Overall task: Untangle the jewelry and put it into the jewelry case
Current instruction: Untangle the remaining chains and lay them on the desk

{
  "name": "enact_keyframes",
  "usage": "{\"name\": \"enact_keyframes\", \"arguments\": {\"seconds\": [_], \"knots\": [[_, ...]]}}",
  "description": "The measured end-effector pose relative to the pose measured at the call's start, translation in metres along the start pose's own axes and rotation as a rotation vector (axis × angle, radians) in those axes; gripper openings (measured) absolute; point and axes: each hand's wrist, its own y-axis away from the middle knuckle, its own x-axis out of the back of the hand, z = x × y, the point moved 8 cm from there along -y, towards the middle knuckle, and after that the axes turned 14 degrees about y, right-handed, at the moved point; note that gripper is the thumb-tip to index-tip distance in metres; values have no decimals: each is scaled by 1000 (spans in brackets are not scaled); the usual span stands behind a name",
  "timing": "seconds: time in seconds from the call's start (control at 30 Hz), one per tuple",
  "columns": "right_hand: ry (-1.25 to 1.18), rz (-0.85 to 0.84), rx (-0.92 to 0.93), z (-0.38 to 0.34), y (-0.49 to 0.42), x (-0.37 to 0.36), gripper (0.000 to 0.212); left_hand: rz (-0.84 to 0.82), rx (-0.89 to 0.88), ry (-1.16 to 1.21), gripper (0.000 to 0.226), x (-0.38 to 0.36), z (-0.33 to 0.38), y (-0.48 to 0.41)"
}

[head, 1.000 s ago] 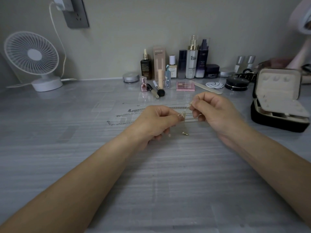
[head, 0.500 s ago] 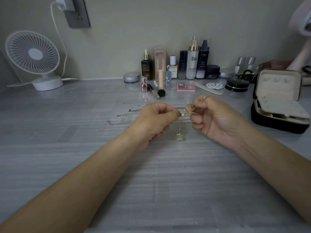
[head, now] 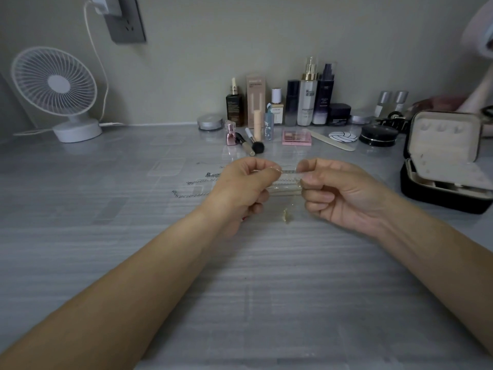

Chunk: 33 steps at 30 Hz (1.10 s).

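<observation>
A grey streaked tabletop [head: 240,303] filled the frame, with a white desk fan [head: 54,84] at upper left and a row of cosmetic bottles [head: 306,94] lined along the wall at upper centre. Centre frame, and here was the action: the left hand [head: 240,188] and the right hand [head: 338,193] sat close together just above the surface, each pinched shut on an end of a fine chain [head: 289,172] stretched level between them. A small gold pendant [head: 287,215] dangled below that span on a thread so thin it barely registered. Behind the left hand, silver chains [head: 194,186] lay fanned out on the table toward centre left, loose ends apart from one another. Over at the right edge the jewelry case [head: 442,166] stood open, lid up, well apart from the hands. By the look of it the work was in the untangling stage, not the storing one: nothing could be made out as stowed in the case, and several pieces remained on the table. Plenty was hard to read. How many strands ran between the fingers, and whether they were still knotted, could not be told, since they blurred against the grey. The case's compartments were too dim and small to check, and its right side was cut off by the frame edge. The chains' near ends vanished behind the left hand.
</observation>
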Motion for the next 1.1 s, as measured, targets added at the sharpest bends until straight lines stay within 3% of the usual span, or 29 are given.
{"name": "enact_keyframes", "arguments": {"seconds": [0.2,0.4,0.67,0.93,1.1], "knots": [[294,269,-36,5,-2,19,24,45,18,66,10,5,0,0],[454,360,17,0,-1,23,13,42,47,77,15,3,-2,-1],[507,402,0,1,-1,28,12,-115,88,-72,28,-11,-3,6],[509,376,8,1,0,28,10,14,-55,294,20,8,14,0],[486,376,20,1,0,30,8,44,-20,180,17,10,9,-1]]}}
